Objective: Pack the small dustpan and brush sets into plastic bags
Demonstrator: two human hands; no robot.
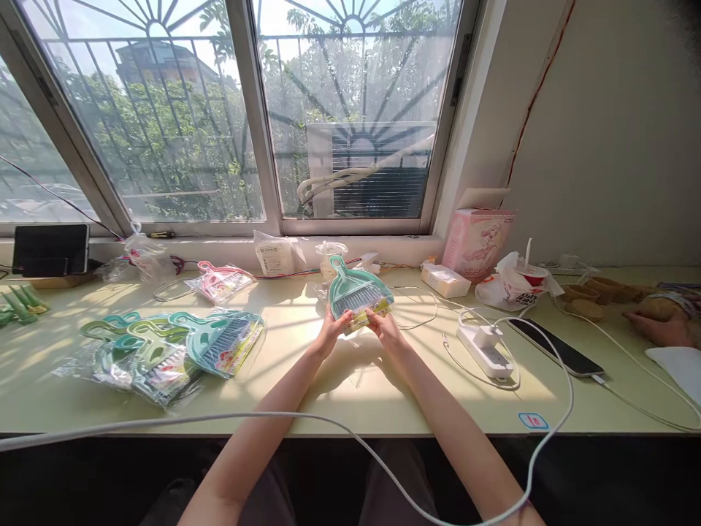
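Note:
Both my hands hold a teal dustpan and brush set [358, 287] above the table, its handle pointing away from me. My left hand [330, 331] pinches its lower left edge, thumb on the front. My right hand [388, 329] grips the lower right edge, thumb over a yellow printed card [366, 313]. Grey bristles show in the middle of the pan. To the left lies a pile of dustpan sets [158, 351] in clear plastic, green and teal, with a teal set [222, 342] on its right side. A pink dustpan set [222, 281] lies behind the pile.
A white power strip [485, 351] with cables and a black phone [556, 347] lie on the right. A white cable [328, 418] crosses in front of my forearms. Another person's hand [660, 321] is at the far right. A pink box [478, 241] stands near the window.

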